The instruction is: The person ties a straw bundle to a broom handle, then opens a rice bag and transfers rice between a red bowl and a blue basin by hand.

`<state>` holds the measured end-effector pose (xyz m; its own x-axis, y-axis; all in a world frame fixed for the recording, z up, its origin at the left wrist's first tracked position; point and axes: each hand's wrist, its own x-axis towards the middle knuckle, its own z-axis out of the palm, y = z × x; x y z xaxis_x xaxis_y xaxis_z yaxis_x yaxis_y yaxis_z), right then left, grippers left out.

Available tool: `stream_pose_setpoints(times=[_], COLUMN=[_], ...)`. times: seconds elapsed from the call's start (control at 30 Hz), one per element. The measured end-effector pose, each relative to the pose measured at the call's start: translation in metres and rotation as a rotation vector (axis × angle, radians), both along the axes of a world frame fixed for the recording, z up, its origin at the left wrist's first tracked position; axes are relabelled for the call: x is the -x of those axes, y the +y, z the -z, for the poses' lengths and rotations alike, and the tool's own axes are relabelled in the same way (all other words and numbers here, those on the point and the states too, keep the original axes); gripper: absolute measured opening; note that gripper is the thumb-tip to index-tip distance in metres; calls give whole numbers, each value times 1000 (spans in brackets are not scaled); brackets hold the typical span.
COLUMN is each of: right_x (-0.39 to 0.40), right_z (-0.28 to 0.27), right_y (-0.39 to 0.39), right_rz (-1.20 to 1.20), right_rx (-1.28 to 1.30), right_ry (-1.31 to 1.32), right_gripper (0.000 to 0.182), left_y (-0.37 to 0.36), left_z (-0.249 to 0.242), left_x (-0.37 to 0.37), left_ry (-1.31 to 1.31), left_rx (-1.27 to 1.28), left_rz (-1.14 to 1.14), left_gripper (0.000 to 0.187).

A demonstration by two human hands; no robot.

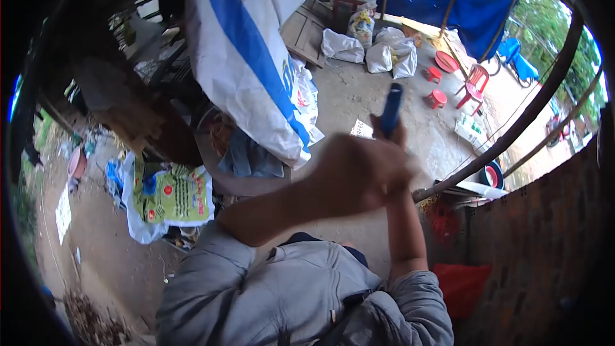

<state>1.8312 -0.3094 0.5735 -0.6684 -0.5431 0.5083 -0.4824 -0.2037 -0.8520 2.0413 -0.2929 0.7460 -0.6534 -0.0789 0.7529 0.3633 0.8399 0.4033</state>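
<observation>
My left hand [362,170] reaches across my chest and overlaps my right wrist in this view. Motion smears it, so its fingers do not show clearly. Behind and above it, my right hand [396,136] is raised with its fingers closed round a slim blue object with a dark top [391,109], held upright. What kind of object it is I cannot tell. Both forearms are bare below rolled grey sleeves. A white sheet with a blue stripe [250,57] hangs just left of my hands.
White sacks [341,46] lie on the concrete floor ahead, near a red chair [474,88] and small red stools [438,98]. A bent wooden pole [532,115] slants close on my right, by a brick wall [538,243]. A printed green sack [168,193] lies at left.
</observation>
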Motion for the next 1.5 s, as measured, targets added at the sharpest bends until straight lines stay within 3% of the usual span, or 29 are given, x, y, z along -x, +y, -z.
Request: stream_pose_setpoints(times=[0.03, 0.07, 0.13, 0.17, 0.23, 0.27, 0.37, 0.43, 0.47, 0.5, 0.57, 0.6, 0.63, 0.7, 0.83, 0.9, 0.93, 1.0, 1.07, 1.13, 1.17, 1.23, 1.3, 1.37, 1.43, 1.47, 1.5], right_x=[2, 7, 17, 12, 25, 33, 72, 101, 116, 133, 170, 187, 201, 235, 288, 319, 335, 371, 406, 441, 454, 481, 505, 534, 550, 556, 566], right_z=[-14, -20, -27, -41, -43, -42, -39, -39, -39, -39, -32, -31, -32, -27, -22, -14, -9, 1, 7, 17, 17, 13, 10, 2, -7, -14, -10], right_y=[1, 2, 1, 0, -4, -7, -21, -32, -39, -49, -70, -78, -89, -109, -140, -152, -159, -169, -180, -189, -197, -210, -210, -212, -207, -207, -205], right_rz=[137, 154, 184, 166, 216, 231, 224, 159, 154, 144, 152, 130, 94, 61, 98, 79, 30, -59, -113, -181, -149, -136, -97, -50, 41, 90, 97], right_rx=[-11, 62, 211, 285, 291, 311, 380, 380, 364, 354, 294, 250, 208, 181, 67, 68, 109, 97, 149, 155, 158, 176, 89, 20, -164, -155, -121], right_ry=[71, 3, -36, -116, -58, -77, -115, -163, -175, -186, -115, -121, -125, -49, 83, 93, 95, 53, 23, -23, -19, -173, -168, -168, 130, 163, 14], right_gripper=[24, 23, 20, 19, 14, 13, 14, 14, 14, 13, 12, 12, 13, 14, 18, 19, 17, 18, 24, 42, 42, 35, 36, 38, 42, 43, 44], left_y=[12, 26, 71, 62, 45, 30, 6, 12, -34, -34, -33, -45, -60, -85, -142, -164, -191, -227, -267, -298, -314, -342, -358, -365, -366, -367, -367], left_z=[-12, -31, -12, -31, -69, -67, -52, -49, -73, -68, -67, -63, -63, -58, -13, 31, 36, 62, 97, 110, 117, 132, 145, 155, 159, 164, 168], left_x=[5, 4, 28, 26, 25, 35, 86, 123, 120, 143, 194, 209, 215, 220, 272, 329, 348, 386, 422, 460, 481, 533, 585, 635, 680, 703, 723], left_ry=[74, 96, -21, -21, 368, 365, 452, 846, 477, 481, 899, 890, 887, 450, 352, 646, 314, 101, -134, -347, -458, -507, -554, -373, -370, -402, -435], left_rx=[10, 266, -317, -326, -132, -136, -97, -362, 73, 70, -313, -116, -97, 111, 241, 479, 385, 540, -67, -268, -353, -314, -271, -134, -161, -149, -135], left_rz=[262, 281, 553, 563, 731, 766, 696, 190, 366, 362, -23, -137, -144, -7, 187, -104, 53, -291, -185, -185, -173, -111, -48, 114, 249, 350, 448], left_gripper=[14, 19, 25, 25, 23, 23, 31, 36, 34, 34, 34, 34, 34, 33, 31, 17, 17, 25, 27, 23, 20, 23, 31, 34, 33, 32, 31])
